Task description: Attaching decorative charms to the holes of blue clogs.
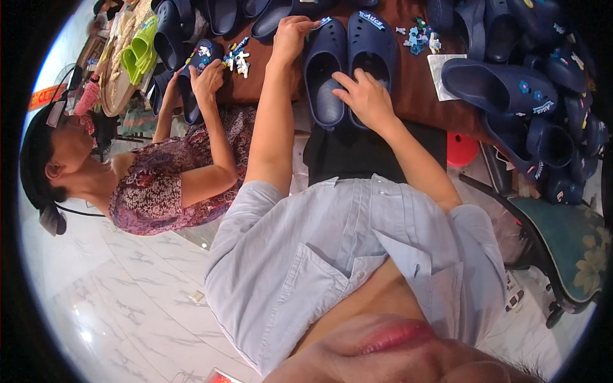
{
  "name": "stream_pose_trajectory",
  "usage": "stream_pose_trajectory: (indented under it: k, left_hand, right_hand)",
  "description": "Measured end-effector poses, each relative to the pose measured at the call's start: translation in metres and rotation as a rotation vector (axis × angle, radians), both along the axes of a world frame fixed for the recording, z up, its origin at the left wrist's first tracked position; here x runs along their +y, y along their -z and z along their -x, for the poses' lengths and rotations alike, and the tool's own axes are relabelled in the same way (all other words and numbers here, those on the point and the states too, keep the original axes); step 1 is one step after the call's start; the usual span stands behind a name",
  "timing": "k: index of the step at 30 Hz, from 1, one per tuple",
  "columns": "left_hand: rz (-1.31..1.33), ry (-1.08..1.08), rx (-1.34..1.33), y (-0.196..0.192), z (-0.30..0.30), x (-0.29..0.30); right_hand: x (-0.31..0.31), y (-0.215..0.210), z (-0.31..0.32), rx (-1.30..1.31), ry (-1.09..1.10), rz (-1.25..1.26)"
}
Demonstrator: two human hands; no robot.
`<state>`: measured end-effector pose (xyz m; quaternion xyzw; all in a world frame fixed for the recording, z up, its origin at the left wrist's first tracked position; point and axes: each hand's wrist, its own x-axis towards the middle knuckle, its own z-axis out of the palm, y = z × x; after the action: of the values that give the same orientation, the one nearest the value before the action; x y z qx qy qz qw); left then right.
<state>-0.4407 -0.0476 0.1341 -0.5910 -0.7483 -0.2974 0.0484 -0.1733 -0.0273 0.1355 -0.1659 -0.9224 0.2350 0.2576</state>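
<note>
Pair of navy clogs (pixel 318 59): stood side by side on the brown-covered desk (pixel 418 96), toes to the far side; each bore a lettered charm (pixel 378 23) near the toe.
Left hand (pixel 294 38): fingers were at the left clog's charm.
Right hand (pixel 367 101): lay over the right clog's opening, fingers loosely spread.
Loose charms (pixel 416 42): lay scattered right of the pair.
Heap of navy clogs (pixel 504 89): filled the far right, some decorated.
Co-worker (pixel 153 191): sat at left, both hands at another clog (pixel 190 102).
Lime-green clogs (pixel 142 48): lay far left.

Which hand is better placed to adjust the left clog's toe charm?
Probably the left hand: its fingers are at the charm, while the right hand is farther back over the clogs.
</note>
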Motion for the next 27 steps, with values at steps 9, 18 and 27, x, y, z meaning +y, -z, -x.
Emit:
stream_pose_trajectory:
  k: [9,18,27]
  left_hand:
    - [0.040,-0.019,0.441,-0.009,-0.008,-0.010]
    - [0.227,-0.020,0.610,-0.012,-0.012,0.007]
    - [0.469,0.143,0.067,-0.038,0.024,0.014]
  right_hand:
    - [-0.003,-0.003,-0.001,-0.020,0.020,0.003]
    - [-0.003,0.001,-0.001,0.007,0.022,0.029]
    - [-0.005,0.005,-0.005,0.020,0.025,-0.022]
